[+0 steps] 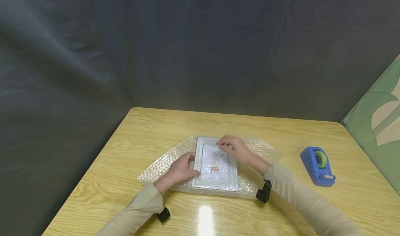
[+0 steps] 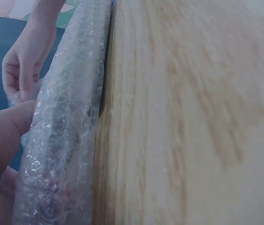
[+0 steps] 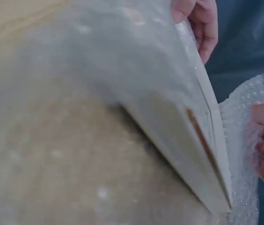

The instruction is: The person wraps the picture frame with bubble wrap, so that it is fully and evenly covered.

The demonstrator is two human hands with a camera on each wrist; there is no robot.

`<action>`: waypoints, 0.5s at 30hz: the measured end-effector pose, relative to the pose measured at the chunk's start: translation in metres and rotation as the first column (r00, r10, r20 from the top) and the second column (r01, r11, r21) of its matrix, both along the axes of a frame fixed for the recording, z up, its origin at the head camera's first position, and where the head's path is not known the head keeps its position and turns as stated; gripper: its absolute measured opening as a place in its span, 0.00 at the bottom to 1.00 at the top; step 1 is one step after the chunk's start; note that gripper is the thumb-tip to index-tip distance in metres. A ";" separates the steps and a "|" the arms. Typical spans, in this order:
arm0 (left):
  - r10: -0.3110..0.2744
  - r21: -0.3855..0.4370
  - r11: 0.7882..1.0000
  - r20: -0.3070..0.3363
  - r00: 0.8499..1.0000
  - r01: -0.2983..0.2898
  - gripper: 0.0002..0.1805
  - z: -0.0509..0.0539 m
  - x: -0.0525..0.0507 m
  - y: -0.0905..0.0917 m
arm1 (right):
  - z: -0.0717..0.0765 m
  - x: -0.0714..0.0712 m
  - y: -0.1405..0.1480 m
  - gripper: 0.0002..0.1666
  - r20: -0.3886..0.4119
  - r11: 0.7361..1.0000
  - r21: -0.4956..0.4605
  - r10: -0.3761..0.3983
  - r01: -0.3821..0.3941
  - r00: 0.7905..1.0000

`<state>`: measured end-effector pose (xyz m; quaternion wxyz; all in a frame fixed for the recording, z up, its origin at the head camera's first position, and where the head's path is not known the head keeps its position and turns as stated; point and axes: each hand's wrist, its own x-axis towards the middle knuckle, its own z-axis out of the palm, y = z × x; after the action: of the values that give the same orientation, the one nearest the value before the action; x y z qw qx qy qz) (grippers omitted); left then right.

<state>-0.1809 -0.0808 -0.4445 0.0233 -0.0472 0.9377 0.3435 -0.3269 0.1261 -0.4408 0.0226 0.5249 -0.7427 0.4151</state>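
Observation:
A white picture frame (image 1: 234, 175) with a small printed picture lies face up on a sheet of bubble wrap (image 1: 165, 163). Part of the wrap is folded over its lower part. My left hand (image 1: 181, 168) grips the left side of the frame, its thumb on the front over the wrap. Near the frame's top edge, my right hand (image 1: 235, 149) pinches bubble wrap (image 3: 244, 122) between thumb and fingers. In the left wrist view, a wrapped edge (image 2: 66, 117) stands beside my left thumb. The frame's bare corner (image 3: 218, 201) shows in the right wrist view.
A blue tape dispenser (image 1: 317, 166) with a green roll (image 1: 321, 159) stands to the right on the wooden table (image 1: 118, 149). Dark curtains (image 1: 203, 48) hang behind the table and on its left. A green patterned panel (image 1: 379, 121) borders the right side.

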 end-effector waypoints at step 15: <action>0.001 0.003 1.000 -0.015 1.000 -0.001 0.40 0.001 0.001 0.001 | -0.023 0.010 0.002 0.07 -0.026 0.995 0.097 0.029 -0.027 0.999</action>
<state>-0.1803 -0.0797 -0.4438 0.0162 -0.0448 0.9374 0.3450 -0.3165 0.1278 -0.4641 0.0016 0.5414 -0.7540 0.3719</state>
